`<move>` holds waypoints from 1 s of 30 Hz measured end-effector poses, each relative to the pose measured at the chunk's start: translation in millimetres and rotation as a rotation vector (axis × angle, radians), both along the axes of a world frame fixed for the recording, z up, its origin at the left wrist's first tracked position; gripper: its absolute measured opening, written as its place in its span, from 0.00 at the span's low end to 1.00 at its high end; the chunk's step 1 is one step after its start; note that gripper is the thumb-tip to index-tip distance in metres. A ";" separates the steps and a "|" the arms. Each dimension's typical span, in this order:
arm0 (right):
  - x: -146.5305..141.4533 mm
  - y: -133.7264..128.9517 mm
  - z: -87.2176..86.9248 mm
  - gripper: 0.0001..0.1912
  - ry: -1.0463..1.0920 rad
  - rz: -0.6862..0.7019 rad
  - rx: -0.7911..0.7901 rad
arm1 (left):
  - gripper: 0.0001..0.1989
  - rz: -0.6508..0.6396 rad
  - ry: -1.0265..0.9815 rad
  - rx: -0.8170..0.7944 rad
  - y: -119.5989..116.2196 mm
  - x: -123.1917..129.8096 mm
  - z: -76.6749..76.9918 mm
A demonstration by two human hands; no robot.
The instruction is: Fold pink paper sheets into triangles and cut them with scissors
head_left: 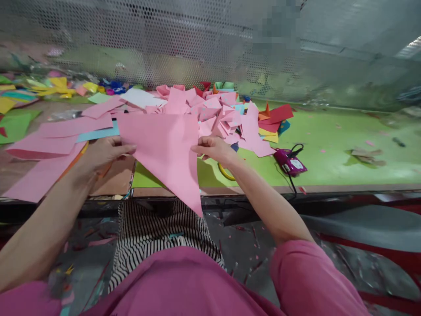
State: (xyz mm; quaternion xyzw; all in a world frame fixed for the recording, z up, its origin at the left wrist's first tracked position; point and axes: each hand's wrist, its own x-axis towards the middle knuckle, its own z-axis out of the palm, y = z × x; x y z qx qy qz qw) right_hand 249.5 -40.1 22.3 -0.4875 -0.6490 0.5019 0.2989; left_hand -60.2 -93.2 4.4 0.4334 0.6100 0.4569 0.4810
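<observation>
A large pink paper sheet (pixel 164 147), wide at the top and tapering to a point at the lower right, hangs over the table's front edge. My left hand (pixel 112 153) pinches its left side between thumb and fingers. At its right side my right hand (pixel 213 148) grips the edge the same way. Behind the sheet is a heap of folded and cut pink paper pieces (pixel 210 107). Long pink strips (pixel 49 169) lie on the left beside my left forearm, with a light blue strip (pixel 98 133) among them.
A purple device (pixel 290 162) with a black cable sits right of my right hand. A yellow ring (pixel 226 172) is partly behind my right wrist. Red paper (pixel 279 114), yellow scraps (pixel 57 87) and crumpled brown paper (pixel 366 156) lie on the green tabletop (pixel 338 136). A perforated metal panel (pixel 158 44) stands behind.
</observation>
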 end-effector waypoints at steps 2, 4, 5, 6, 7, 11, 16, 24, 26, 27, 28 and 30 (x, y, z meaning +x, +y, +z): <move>1.3 3.1 -16.0 0.15 -0.078 -0.004 -0.023 | 0.15 -0.099 -0.051 -0.086 0.1 -0.1 -12.1; 2.1 4.4 -26.9 0.12 -0.126 -0.015 0.031 | 0.16 -0.159 -0.136 -0.086 0.0 2.6 -16.2; 2.4 4.7 -30.3 0.11 -0.158 -0.016 0.073 | 0.17 -0.151 -0.153 -0.068 0.7 4.0 -15.8; 2.7 4.9 -32.6 0.11 -0.195 -0.015 0.118 | 0.18 -0.131 -0.139 -0.057 2.1 5.0 -14.3; 3.0 4.9 -33.9 0.11 -0.236 -0.013 0.159 | 0.20 -0.096 -0.106 -0.059 4.1 5.6 -12.6; 3.3 4.0 -34.6 0.09 -0.349 -0.018 0.240 | 0.22 -0.065 0.041 -0.053 13.1 5.4 -12.2; 2.5 -1.1 -35.7 0.08 -0.351 0.004 0.249 | 0.19 -0.249 0.006 0.028 8.6 8.1 -18.5; 13.6 -18.9 -44.2 0.05 -0.453 0.186 0.667 | 0.30 -0.234 0.976 0.459 -4.2 9.6 8.7; 18.2 -26.2 -44.8 0.07 -0.530 0.212 0.762 | 0.25 -0.187 1.091 0.518 -9.7 9.8 9.7; 20.0 -30.3 -44.5 0.09 -0.573 0.217 0.792 | 0.23 -0.158 1.126 0.519 -12.8 10.2 10.1; 21.3 -34.3 -44.0 0.10 -0.617 0.222 0.810 | 0.23 -0.132 1.149 0.508 -16.0 11.2 10.9; 21.9 -40.7 -42.7 0.13 -0.688 0.233 0.834 | 0.27 -0.135 1.158 0.467 -20.8 14.7 13.5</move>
